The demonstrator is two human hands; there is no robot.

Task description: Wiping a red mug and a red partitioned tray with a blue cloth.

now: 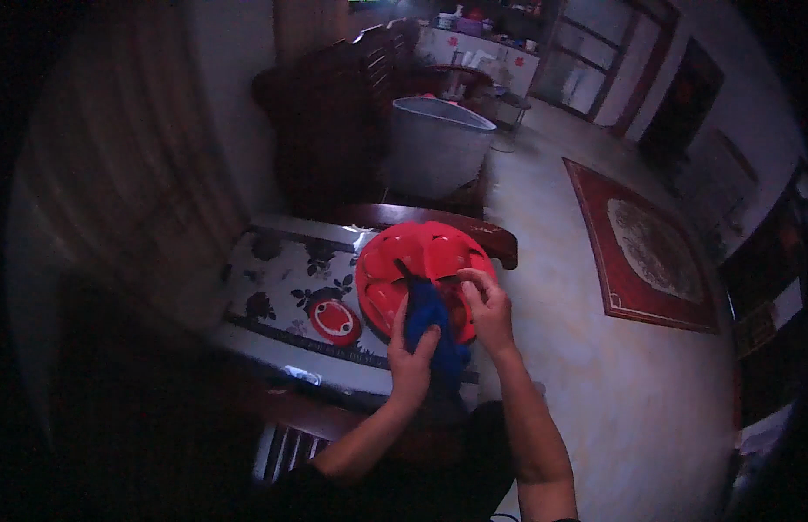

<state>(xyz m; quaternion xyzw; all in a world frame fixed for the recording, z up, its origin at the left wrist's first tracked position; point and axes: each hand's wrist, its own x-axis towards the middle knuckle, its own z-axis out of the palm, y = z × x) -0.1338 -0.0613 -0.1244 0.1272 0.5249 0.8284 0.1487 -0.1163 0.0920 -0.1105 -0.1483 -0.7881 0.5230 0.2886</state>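
A red round divided tray [381,261] with several petal-shaped compartments stands before me on the small table, close to its right end. My left hand [410,365] grips a blue cloth [429,320], which hangs over the near part of the tray. Over the tray's right side, my right hand [489,303] has its fingers bent at the edge of a compartment. Whether it pinches that edge cannot be told in the dim light. Left of the tray lies a red oval piece [335,322] with a white ring on it.
Under these things is a floral table cover [273,261]. Beyond the table rise a curved wooden armrest [436,215] and a grey open-topped bin [436,147]. A red-bordered rug [645,254] lies on the floor to the right. Curtains [117,163] hang at left.
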